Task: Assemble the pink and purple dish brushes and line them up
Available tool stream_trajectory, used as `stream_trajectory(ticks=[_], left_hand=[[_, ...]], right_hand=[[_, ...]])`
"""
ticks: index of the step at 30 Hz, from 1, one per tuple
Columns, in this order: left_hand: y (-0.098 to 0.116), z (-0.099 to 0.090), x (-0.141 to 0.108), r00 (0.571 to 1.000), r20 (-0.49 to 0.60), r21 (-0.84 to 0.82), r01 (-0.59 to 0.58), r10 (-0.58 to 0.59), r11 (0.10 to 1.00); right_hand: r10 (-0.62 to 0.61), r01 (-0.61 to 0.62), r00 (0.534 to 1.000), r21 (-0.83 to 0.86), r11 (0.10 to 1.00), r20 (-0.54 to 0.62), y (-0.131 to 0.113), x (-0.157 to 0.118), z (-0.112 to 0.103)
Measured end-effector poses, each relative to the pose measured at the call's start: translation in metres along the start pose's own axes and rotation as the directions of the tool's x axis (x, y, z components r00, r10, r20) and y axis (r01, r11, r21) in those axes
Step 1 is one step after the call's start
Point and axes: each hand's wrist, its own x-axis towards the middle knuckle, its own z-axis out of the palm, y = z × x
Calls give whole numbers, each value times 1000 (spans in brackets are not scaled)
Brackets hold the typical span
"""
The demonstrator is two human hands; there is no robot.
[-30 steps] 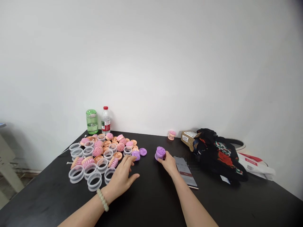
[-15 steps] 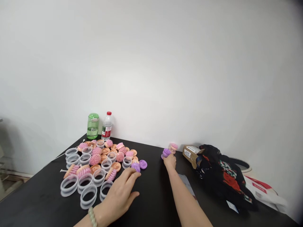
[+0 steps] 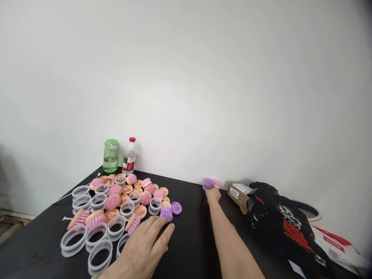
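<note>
The right grip (image 3: pixel 213 195) is clenched around a purple silicone scalp brush (image 3: pixel 208 183), at the far edge of the black tabletop (image 3: pixel 188 248) close to the white wall, with the bristles showing past the fingers. A pink scalp brush (image 3: pixel 216 183) sits right against the held brush on its far right side, maybe touching; hard to tell at this blur. A cardboard box (image 3: pixel 238 197) lies just right of the right grip, tilted, and beyond it is a black printed cloth bag (image 3: pixel 279 221), with a white and red plastic bag (image 3: pixel 334 244) further right at the tabletop corner. The left grip (image 3: pixel 142 250) is released, fingers spread and holding nothing, low over the near side of a pile of clear plastic rings (image 3: pixel 100 252), peach brush bases (image 3: pixel 140 211) and pink brush heads (image 3: pixel 112 202). Its fingertips (image 3: pixel 157 221) are right at a second purple brush (image 3: pixel 166 213), which stands just beside a purple round cap (image 3: pixel 176 208) at the pile's right edge. A gap of black tabletop runs between that cap and the right arm. Past the far side of the pile, by the wall, are a green bottle (image 3: pixel 111 155) and a water bottle (image 3: pixel 129 156).
</note>
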Motion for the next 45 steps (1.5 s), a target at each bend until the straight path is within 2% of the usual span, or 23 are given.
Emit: stream_trajectory(ticks=[2,4,7,9,10,13,15,17,21,24,26,28,30,32,34,35,37,39,40,43,45], left_hand=[[1,-4,2,998,40,5,39,-39,999],[0,-9,6,994,32,8,108,-109,994],[-5,-16,11,975,-21,-11,222,-223,975],[-10,-19,14,959,-58,-22,275,-276,961],[-13,-20,15,954,-72,-22,290,-291,957],[-17,-21,16,946,-89,-23,310,-311,950],[-19,-21,16,945,-73,-41,317,-319,947],[-20,-20,15,942,-38,-54,331,-333,942],[-27,-20,14,921,34,-21,390,-389,921],[-32,-23,14,897,66,2,437,-436,899],[-34,-24,14,888,104,22,449,-448,894],[-34,-25,15,875,182,73,442,-448,894],[-32,-26,16,853,271,124,428,-446,895],[-32,-28,17,832,330,146,422,-446,895],[-34,-29,18,823,349,149,424,-449,893],[-36,-30,18,818,355,152,427,-452,892],[-38,-31,18,809,364,156,435,-461,887],[-41,-30,17,803,365,156,447,-472,881],[-41,-30,16,800,361,155,455,-479,877],[-43,-27,13,795,344,140,482,-499,865],[-44,-23,11,794,330,119,502,-511,857]], right_hand=[[29,-29,1000,19,999,10,-2,-8,0],[-2,0,999,49,999,40,-7,-23,0],[-152,137,982,133,982,110,-18,-58,1],[-313,275,933,210,938,177,-28,-89,-1],[-399,346,892,246,905,213,-33,-105,-3],[-610,525,727,317,790,316,-45,-151,-10],[-668,584,645,324,744,371,-48,-176,-15],[-681,608,607,312,730,409,-47,-194,-20],[-687,627,575,301,719,444,-38,-217,-32],[-719,639,550,340,690,424,-31,-230,-46],[-743,631,559,393,669,368,-28,-233,-54],[-720,568,616,452,687,320,-27,-232,-61],[-639,416,689,535,735,342,-26,-229,-65],[-560,187,711,654,733,425,-24,-225,-69],[-522,-42,690,748,662,502,-22,-225,-72],[-514,-120,682,773,623,520,-21,-225,-74],[-511,-176,687,800,573,517,-23,-225,-77],[-556,-131,672,817,561,489,-31,-225,-79],[-592,-100,644,821,562,484,-37,-225,-78],[-683,-20,515,804,595,518,-62,-225,-70],[-687,51,467,758,650,557,-81,-227,-57]])
